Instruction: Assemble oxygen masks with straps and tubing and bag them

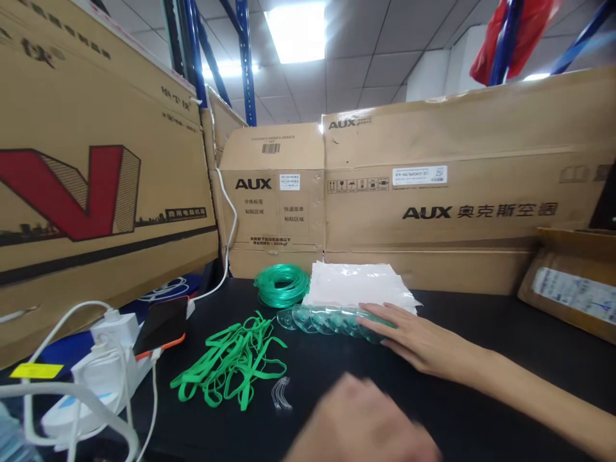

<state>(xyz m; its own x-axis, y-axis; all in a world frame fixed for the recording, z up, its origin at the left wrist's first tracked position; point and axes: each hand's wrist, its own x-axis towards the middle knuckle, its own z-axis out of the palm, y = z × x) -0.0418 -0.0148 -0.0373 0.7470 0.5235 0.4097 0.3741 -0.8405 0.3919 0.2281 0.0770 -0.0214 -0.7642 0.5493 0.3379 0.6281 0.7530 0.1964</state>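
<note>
My right hand (pixel 414 335) reaches in from the right, fingers stretched out and apart. It rests on the right end of a row of nested, clear green-tinted plastic cup-shaped pieces (pixel 322 319). My left hand (pixel 360 423) is low in the middle, above the black tabletop, smeared by motion. Its fingers cannot be made out, nor anything in them. A coil of green tubing (pixel 269 298) and white sheets in clear film (pixel 356 282) lie behind the row. Green flat straps (pixel 235 359) are heaped to the left, beside several small thin clear strips (pixel 281 394).
A phone (pixel 166 324) with an orange edge leans by a white power strip (pixel 103 378) with chargers and loose cables at the left. Large cardboard boxes (pixel 274 186) wall the back and left. An open carton (pixel 577 282) stands at the right on the black table (pixel 481 314).
</note>
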